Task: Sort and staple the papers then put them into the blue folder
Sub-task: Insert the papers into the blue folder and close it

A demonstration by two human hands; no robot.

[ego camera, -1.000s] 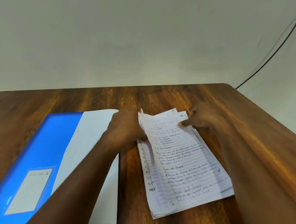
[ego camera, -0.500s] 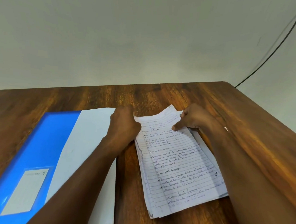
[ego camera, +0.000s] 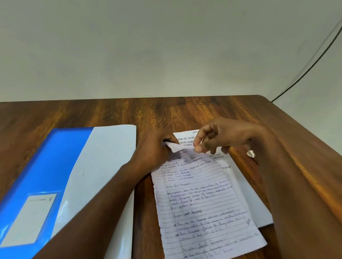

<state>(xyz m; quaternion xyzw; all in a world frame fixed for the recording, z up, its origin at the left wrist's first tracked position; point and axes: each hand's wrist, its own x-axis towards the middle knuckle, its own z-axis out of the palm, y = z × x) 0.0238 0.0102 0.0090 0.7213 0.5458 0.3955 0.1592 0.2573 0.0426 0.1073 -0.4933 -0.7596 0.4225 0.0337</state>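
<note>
A handwritten lined sheet (ego camera: pixel 203 206) lies on top of a printed white page (ego camera: pixel 248 194) in the middle of the wooden table. My left hand (ego camera: pixel 155 150) pinches the lined sheet's top left corner, which curls up. My right hand (ego camera: pixel 215 139) hovers over the top edge with its fingertips on the curled paper. The blue folder (ego camera: pixel 41 174) lies to the left with a pale inner flap (ego camera: pixel 103 165) showing. No stapler is in view.
The wooden table (ego camera: pixel 187 112) ends at a wall behind and at an edge on the right. A black cable (ego camera: pixel 318 56) runs down the wall at the right. A small white scrap (ego camera: pixel 251 153) lies beside my right wrist.
The lined sheet has slid toward me and to the left, uncovering the printed page beneath. My right hand has lifted off the stack and moved to the sheet's curled top edge.
</note>
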